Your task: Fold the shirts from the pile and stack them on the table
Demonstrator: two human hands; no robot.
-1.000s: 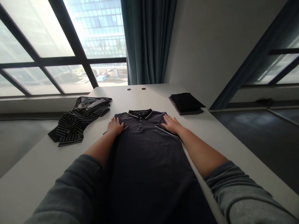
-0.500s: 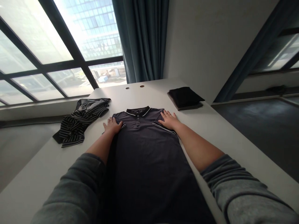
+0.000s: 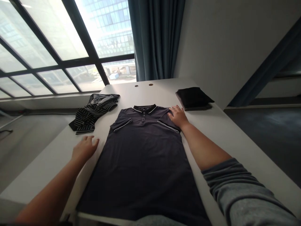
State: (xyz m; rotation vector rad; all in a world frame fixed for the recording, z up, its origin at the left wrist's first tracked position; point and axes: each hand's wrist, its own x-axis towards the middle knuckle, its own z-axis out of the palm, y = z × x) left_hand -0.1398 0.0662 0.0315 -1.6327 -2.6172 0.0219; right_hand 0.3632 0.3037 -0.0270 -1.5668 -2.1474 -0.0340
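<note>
A dark polo shirt (image 3: 145, 157) lies spread flat on the white table, its collar at the far end and its hem towards me. White lines edge the collar and both short sleeves, and the button placket faces up. My right hand (image 3: 178, 116) rests with fingers spread at the shirt's right shoulder and sleeve. Off the shirt's left side, my left hand (image 3: 85, 147) is held apart from the cloth, fingers parted and holding nothing.
On the table's left lies a crumpled black garment with white stripes (image 3: 94, 111). Folded dark clothes (image 3: 194, 98) are stacked at the far right of the white table (image 3: 235, 147). A blue curtain (image 3: 156, 40) hangs beyond, beside the window (image 3: 113, 34).
My left hand has left the shirt's left sleeve and moved left and towards me. That sleeve now shows fully. My right hand stays at the right sleeve. The view has shifted slightly left.
</note>
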